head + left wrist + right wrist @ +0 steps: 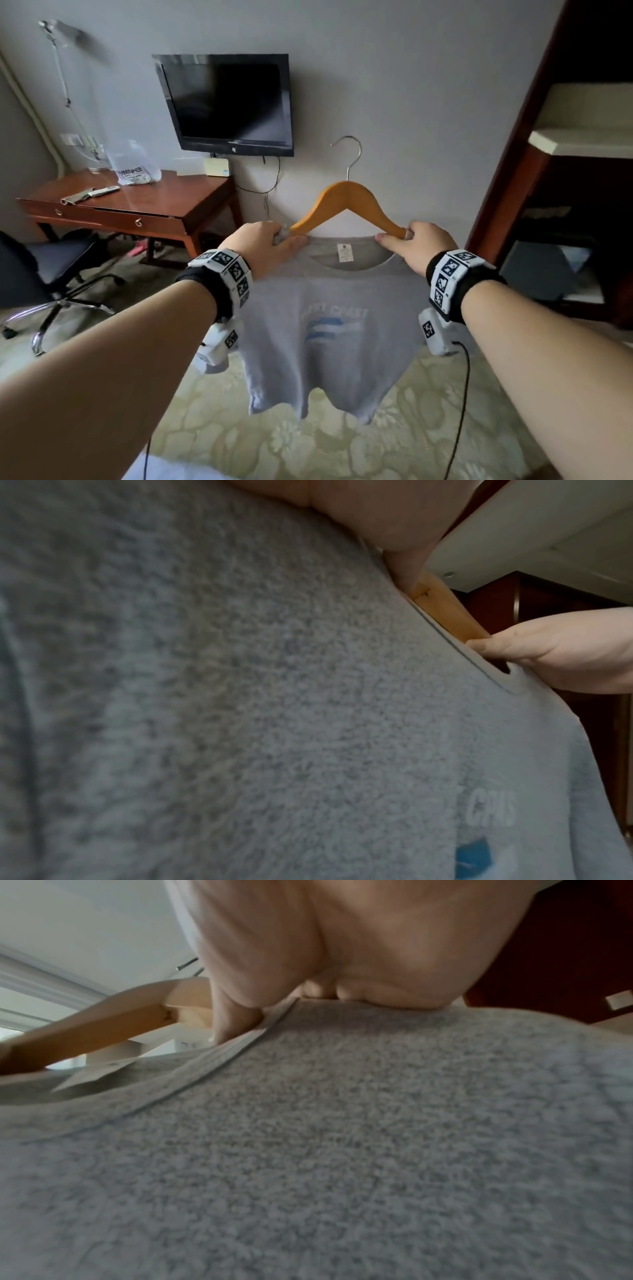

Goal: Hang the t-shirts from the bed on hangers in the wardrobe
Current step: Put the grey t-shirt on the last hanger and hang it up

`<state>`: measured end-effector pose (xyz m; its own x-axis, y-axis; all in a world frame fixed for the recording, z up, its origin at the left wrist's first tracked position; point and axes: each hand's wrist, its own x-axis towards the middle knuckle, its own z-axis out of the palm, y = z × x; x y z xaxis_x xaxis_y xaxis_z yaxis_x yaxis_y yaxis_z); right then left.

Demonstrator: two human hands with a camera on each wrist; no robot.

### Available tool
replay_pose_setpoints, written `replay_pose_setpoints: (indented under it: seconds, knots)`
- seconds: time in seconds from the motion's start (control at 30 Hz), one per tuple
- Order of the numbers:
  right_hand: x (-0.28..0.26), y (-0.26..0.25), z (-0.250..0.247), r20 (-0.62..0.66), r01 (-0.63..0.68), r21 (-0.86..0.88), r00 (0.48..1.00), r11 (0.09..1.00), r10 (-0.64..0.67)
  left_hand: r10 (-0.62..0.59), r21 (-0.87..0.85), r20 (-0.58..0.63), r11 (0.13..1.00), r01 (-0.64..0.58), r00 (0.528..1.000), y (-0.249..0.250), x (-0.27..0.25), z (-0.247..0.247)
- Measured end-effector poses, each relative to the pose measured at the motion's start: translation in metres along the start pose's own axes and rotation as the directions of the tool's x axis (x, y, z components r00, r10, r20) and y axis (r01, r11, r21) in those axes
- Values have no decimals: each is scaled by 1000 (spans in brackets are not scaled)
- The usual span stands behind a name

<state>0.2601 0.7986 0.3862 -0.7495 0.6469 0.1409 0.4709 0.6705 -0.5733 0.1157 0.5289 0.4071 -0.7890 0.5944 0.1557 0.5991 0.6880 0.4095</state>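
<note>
Between both hands, t-shirt [325,329], hanger [346,202]

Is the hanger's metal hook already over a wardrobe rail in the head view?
No: the hanger is held in the air by the left hand and right hand, its hook free against the wall.

A wooden counter [191,202] by the wall carries a clear plastic bag [134,163], a remote [103,191] and a small box [216,167]. An office chair [51,270] stands on the patterned floor [342,452].
</note>
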Motion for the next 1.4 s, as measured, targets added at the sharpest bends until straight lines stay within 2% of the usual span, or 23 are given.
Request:
replay_pose_setpoints:
  seconds: [0.17, 0.33, 0.53, 0.67, 0.77, 0.97, 1.03, 1.2, 1.27, 1.4]
  knots:
    - [48, 53, 1, 87, 49, 32, 995, 998, -52, 25, -23, 66, 999, -23, 998, -1, 79, 35]
    - [107, 83, -7, 41, 0, -111, 999, 994, 5, 128, -52, 143, 991, -122, 981, 5, 183, 65]
    - [153, 96, -22, -75, -177, -280, 984, 944, 162, 306, -121, 242, 951, -284, 921, 40, 290, 87]
    - [166, 121, -41, -107, -299, -333, 954, 894, 279, 397, -123, 352, 917, -379, 847, 73, 334, 116]
    - [175, 148, -55, -177, -376, -303, 925, 876, 336, 457, -130, 400, 886, -444, 795, 102, 361, 139]
    - [184, 208, -87, -350, -459, -225, 861, 860, 368, 501, -200, 404, 865, -461, 765, 165, 417, 189]
    - [193, 231, -104, -409, -478, -206, 835, 854, 369, 522, -202, 424, 851, -484, 740, 195, 440, 205]
    - [226, 303, -149, -461, -500, -147, 798, 854, 388, 593, -215, 435, 799, -562, 677, 289, 488, 241]
    - [241, 337, -170, -468, -512, -105, 782, 853, 412, 610, -218, 405, 787, -577, 681, 324, 505, 254]
    - [273, 387, -214, -459, -528, -60, 768, 847, 447, 626, -232, 305, 779, -582, 717, 391, 532, 270]
